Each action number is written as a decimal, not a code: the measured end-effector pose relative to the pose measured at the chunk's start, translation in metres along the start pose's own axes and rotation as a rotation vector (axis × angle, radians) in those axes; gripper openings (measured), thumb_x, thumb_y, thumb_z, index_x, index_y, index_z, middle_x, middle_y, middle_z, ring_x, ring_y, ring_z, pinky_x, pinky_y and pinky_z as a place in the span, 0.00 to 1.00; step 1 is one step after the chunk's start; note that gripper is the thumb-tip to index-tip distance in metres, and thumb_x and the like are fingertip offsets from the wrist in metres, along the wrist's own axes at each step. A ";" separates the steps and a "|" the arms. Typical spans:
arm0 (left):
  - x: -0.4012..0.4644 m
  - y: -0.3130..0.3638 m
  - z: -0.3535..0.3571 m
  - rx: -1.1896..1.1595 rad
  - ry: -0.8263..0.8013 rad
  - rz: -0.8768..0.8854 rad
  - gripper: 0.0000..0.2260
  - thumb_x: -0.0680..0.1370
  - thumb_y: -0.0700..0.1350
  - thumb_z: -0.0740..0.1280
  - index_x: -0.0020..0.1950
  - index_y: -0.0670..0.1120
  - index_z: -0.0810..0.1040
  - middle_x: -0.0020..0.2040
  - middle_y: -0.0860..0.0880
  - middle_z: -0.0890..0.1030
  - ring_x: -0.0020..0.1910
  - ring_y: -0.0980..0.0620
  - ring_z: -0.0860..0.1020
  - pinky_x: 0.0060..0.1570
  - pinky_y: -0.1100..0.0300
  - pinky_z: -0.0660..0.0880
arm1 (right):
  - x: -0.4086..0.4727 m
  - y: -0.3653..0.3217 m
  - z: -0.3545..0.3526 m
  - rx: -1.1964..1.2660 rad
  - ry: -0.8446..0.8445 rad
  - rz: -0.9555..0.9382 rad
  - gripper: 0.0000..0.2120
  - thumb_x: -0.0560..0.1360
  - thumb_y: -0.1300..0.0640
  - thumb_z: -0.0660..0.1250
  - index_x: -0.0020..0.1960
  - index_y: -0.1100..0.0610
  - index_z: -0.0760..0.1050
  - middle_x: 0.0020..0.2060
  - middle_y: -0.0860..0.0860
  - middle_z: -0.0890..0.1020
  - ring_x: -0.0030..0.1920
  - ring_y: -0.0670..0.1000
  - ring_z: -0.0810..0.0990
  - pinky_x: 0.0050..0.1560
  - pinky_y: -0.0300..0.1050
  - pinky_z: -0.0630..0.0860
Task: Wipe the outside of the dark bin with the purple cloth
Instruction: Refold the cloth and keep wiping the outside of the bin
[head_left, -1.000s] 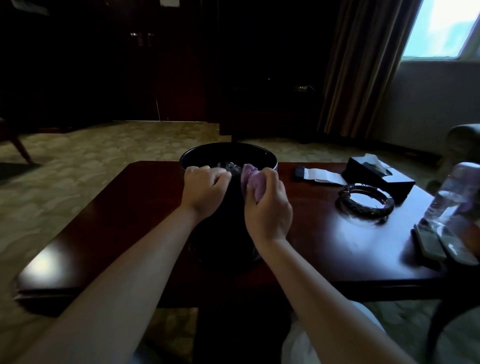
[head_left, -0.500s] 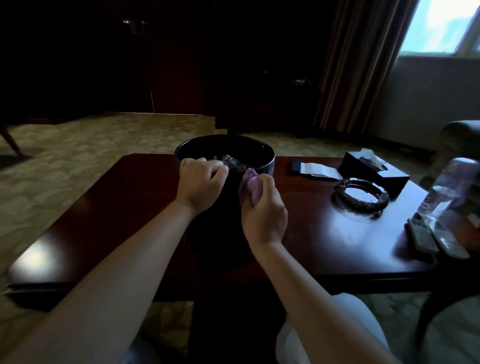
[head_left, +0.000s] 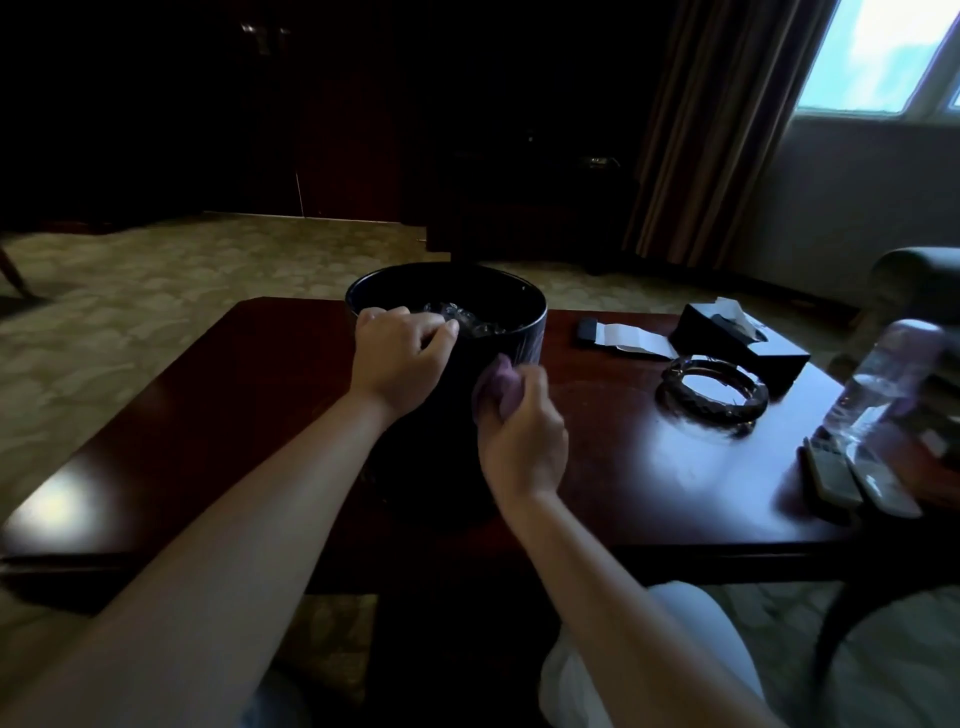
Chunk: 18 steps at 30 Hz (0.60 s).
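A dark round bin (head_left: 524, 338) stands upright in the middle of a dark red wooden table (head_left: 623, 467), with a crumpled clear liner inside. My left hand (head_left: 400, 364) grips the bin's near rim, fingers curled over the edge. My right hand (head_left: 519, 431) holds a bunched purple cloth (head_left: 497, 382) and presses it against the bin's near right side, well below the rim. The lower part of the bin is lost in shadow between my forearms.
On the table's right half lie a glass ashtray (head_left: 714, 395), a black tissue box (head_left: 743, 338), a folded white paper (head_left: 631, 338), a clear plastic bottle (head_left: 883, 384) and two remote controls (head_left: 857, 478). Patterned carpet surrounds the table; an armchair (head_left: 919, 291) stands at far right.
My right hand has slid the purple cloth down the bin's side from near the rim. My left hand has kept its grip on the rim.
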<state>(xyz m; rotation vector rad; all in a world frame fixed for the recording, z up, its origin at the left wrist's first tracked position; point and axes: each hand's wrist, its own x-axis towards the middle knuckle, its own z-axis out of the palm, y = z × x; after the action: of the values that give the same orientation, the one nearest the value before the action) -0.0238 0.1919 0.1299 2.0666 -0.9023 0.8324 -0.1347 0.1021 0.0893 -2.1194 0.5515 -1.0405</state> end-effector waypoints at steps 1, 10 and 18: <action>-0.001 0.000 0.000 0.004 -0.004 -0.009 0.22 0.75 0.48 0.59 0.23 0.51 0.56 0.19 0.55 0.60 0.24 0.60 0.65 0.43 0.56 0.61 | -0.010 0.007 0.005 -0.018 -0.057 0.025 0.08 0.80 0.49 0.60 0.50 0.54 0.70 0.38 0.50 0.80 0.40 0.56 0.80 0.34 0.41 0.61; -0.001 -0.001 0.003 0.036 0.035 0.015 0.22 0.74 0.51 0.61 0.24 0.54 0.55 0.19 0.57 0.58 0.25 0.64 0.62 0.43 0.56 0.62 | -0.005 0.000 0.002 0.075 -0.007 0.087 0.07 0.76 0.53 0.66 0.53 0.52 0.73 0.39 0.45 0.77 0.38 0.48 0.74 0.37 0.40 0.61; -0.003 -0.002 0.005 0.022 0.052 0.003 0.20 0.74 0.55 0.58 0.23 0.55 0.56 0.20 0.57 0.59 0.25 0.64 0.63 0.44 0.56 0.63 | -0.029 0.024 0.016 0.073 -0.116 0.202 0.04 0.78 0.48 0.63 0.49 0.47 0.71 0.40 0.45 0.78 0.46 0.53 0.80 0.39 0.40 0.64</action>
<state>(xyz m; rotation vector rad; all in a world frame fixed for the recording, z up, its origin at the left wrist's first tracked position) -0.0227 0.1899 0.1241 2.0530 -0.8716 0.8968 -0.1402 0.1108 0.0499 -1.9988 0.6454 -0.8074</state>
